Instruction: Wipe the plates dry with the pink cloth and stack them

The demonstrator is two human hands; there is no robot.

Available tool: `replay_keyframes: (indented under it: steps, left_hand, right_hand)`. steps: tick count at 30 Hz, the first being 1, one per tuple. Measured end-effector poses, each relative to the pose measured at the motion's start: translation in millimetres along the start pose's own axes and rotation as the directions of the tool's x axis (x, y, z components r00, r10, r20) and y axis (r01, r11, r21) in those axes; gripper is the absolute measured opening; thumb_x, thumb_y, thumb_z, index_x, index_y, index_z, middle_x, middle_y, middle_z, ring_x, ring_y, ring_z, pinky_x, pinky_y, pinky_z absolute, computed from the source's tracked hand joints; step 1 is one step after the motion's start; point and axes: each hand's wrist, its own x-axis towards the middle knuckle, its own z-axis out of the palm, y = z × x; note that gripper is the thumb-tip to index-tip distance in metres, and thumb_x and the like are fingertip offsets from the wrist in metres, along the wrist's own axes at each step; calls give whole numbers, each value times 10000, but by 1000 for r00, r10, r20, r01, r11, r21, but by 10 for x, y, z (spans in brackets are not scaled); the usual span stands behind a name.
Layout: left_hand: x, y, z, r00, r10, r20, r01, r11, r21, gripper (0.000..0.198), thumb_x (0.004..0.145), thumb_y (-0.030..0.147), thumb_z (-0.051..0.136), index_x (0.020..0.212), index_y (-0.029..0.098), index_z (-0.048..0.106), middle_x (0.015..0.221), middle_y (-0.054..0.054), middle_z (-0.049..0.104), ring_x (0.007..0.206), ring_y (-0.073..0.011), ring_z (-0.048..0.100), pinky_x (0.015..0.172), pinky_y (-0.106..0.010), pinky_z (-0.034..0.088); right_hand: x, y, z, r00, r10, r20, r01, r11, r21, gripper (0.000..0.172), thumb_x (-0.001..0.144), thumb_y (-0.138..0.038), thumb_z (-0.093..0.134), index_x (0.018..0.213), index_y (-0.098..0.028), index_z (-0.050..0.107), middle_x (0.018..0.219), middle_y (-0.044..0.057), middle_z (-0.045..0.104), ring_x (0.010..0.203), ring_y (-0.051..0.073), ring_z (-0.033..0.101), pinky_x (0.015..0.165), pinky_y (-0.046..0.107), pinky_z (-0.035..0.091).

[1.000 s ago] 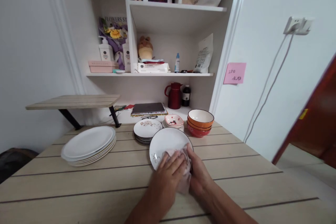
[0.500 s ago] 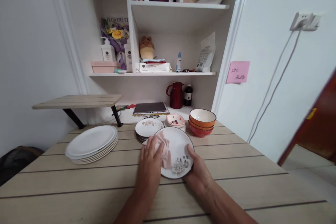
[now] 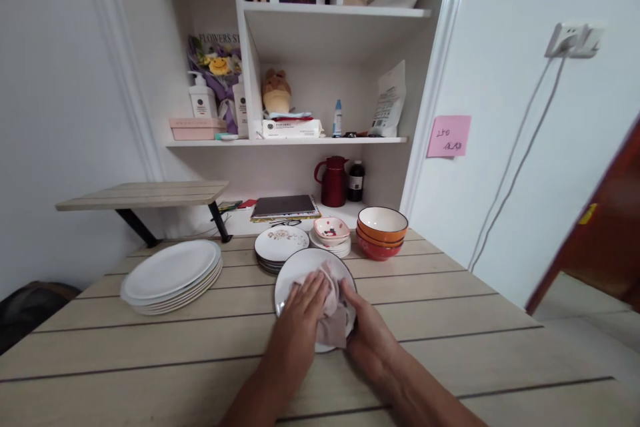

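Observation:
A white plate (image 3: pixel 289 279) with a dark rim is tilted toward me above the wooden table. My right hand (image 3: pixel 369 328) grips its right edge, thumb on the face and fingers behind. Across the middle of the plate my left hand (image 3: pixel 304 307) presses a crumpled pink cloth (image 3: pixel 332 320), which covers the flower print. Just behind stands a stack of dark-rimmed plates (image 3: pixel 281 244), the top one with a floral pattern. Small white dishes (image 3: pixel 332 229), the top one with a pink rim, are stacked to the right of it.
Orange and red bowls (image 3: pixel 382 232) are stacked at the back right. Large white plates (image 3: pixel 171 273) form a pile on the left, near a raised wooden stand (image 3: pixel 145 193). A red jug (image 3: pixel 333 181) and a laptop (image 3: pixel 283 205) sit at the back under the shelf.
The held plate has moved left and slightly toward me. My left hand has carried the cloth from the plate's left side across to its middle and right, over the flower print.

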Motion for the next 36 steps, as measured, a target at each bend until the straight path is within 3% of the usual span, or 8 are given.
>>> replay_keyframes:
  steps: [5,10,15,20,22,27,31,36]
  left_hand:
    - [23,-20,-57,980,-81,-182,103,988,118,610,921,88,348,1501,243,242,1528,-94,363,1431,-239,278,1131,-520,300]
    - [10,44,-81,917,-116,-383,180,974,136,518,919,129,409,1425,236,414,1528,-146,348,1413,-284,308,1070,-519,371]
    - [10,93,-77,964,72,-256,-58,996,60,526,903,143,433,1420,240,425,1447,-106,482,1366,-249,393,1104,-500,345]
    - [40,202,-106,989,146,-21,-145,989,36,514,881,154,521,1383,249,467,1439,-56,502,1380,-225,376,1130,-501,330]
    - [51,212,-98,986,167,23,-168,984,67,531,861,132,555,1370,265,478,1429,-33,515,1373,-214,388,1126,-498,344]
    - [60,70,-112,995,34,-99,-9,969,245,506,873,125,538,1354,274,497,1434,-18,508,1356,-249,415,1096,-541,374]
    - [32,-59,-198,975,-66,-214,143,920,366,502,879,100,498,1365,228,493,1462,-68,469,1370,-297,389,1052,-556,413]
    - [8,-59,-199,960,-73,-268,181,898,400,526,877,80,477,1378,241,478,1483,-81,438,1393,-289,352,1064,-536,407]
  right_hand:
    - [-80,107,87,996,0,91,5,998,-62,450,885,-398,588,1267,-160,590,1169,84,707,1085,213,648,1015,364,435]
    - [-98,147,102,991,46,123,-40,998,-53,489,874,-446,593,1265,-151,595,1182,100,699,1131,224,625,1032,374,417]
    - [-87,81,103,992,42,120,-41,999,-15,521,859,-492,601,1258,-156,597,1207,92,687,1126,199,627,1018,328,427]
    - [-41,-106,39,985,166,53,-170,983,71,595,862,-567,546,1211,-89,605,1036,127,739,966,219,689,918,353,502]
    - [-15,-209,-9,992,121,39,-124,988,89,611,874,-563,525,1204,-54,597,998,151,742,958,237,692,915,372,507]
    - [-5,-351,-41,999,-43,-7,44,994,97,527,908,-487,505,1232,-80,589,1025,147,743,1008,243,683,968,394,476]
    - [-40,-254,2,998,32,-59,-31,999,13,567,881,-531,524,1253,-107,587,1054,141,740,1046,268,668,996,444,448]
    - [-82,-17,19,990,107,93,-105,994,-33,572,871,-503,560,1291,-114,567,1151,145,706,1093,246,648,1032,409,417]
